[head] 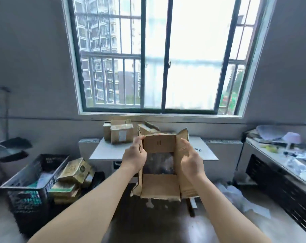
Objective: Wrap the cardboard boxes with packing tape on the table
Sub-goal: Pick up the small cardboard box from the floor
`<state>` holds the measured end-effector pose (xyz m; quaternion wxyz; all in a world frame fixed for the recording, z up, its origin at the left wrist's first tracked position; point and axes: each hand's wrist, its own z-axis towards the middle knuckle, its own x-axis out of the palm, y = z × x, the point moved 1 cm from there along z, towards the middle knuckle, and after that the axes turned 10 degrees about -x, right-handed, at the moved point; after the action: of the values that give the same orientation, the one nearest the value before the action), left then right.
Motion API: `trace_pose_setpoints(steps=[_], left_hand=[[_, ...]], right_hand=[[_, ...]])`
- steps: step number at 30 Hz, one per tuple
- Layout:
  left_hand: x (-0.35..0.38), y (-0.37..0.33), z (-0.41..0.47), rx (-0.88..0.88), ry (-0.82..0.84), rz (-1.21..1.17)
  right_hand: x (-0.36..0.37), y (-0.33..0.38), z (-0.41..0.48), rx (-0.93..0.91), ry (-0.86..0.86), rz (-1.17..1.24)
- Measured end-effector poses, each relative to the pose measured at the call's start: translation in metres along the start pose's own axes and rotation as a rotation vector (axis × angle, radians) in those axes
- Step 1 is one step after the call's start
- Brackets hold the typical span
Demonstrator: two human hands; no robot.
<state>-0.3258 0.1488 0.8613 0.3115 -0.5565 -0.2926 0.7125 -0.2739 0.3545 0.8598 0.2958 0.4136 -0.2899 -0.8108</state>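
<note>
I hold an open brown cardboard box [160,187] up in front of me, its flaps spread and something dark showing inside. My left hand [134,156] grips the box's left flap near the top. My right hand [190,161] grips the right flap, thumb towards the inside. Behind the box stands a grey table [105,150] under the window. Several taped cardboard boxes [121,133] sit at the table's far edge. No roll of packing tape can be made out.
A black plastic crate [35,174] stands on the floor at the left, with green-and-gold cartons [75,172] stacked beside it. A cluttered counter [288,155] runs along the right wall. Crumpled white plastic [243,200] lies on the floor at the right.
</note>
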Motion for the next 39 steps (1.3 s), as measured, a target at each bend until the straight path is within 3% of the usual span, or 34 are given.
trace_pose_setpoints(steps=[3, 9, 14, 22, 31, 39], left_hand=[[0.017, 0.010, 0.027, -0.016, 0.017, -0.097], [0.062, 0.066, 0.110, -0.277, 0.176, -0.301], [0.095, 0.097, 0.199, -0.351, 0.233, -0.278], [0.144, 0.111, 0.330, -0.354, 0.284, -0.255], [0.254, 0.105, 0.491, -0.384, 0.311, -0.222], [0.346, 0.083, 0.614, -0.365, 0.502, -0.101]], right_hand=[[0.019, -0.022, 0.023, 0.026, -0.035, 0.011], [0.086, -0.079, 0.076, 0.190, 0.087, 0.027], [0.137, -0.121, 0.144, 0.286, 0.155, 0.004], [0.192, -0.176, 0.250, 0.316, 0.144, 0.027], [0.251, -0.279, 0.397, 0.389, 0.088, 0.026], [0.264, -0.385, 0.509, 0.486, 0.046, 0.006]])
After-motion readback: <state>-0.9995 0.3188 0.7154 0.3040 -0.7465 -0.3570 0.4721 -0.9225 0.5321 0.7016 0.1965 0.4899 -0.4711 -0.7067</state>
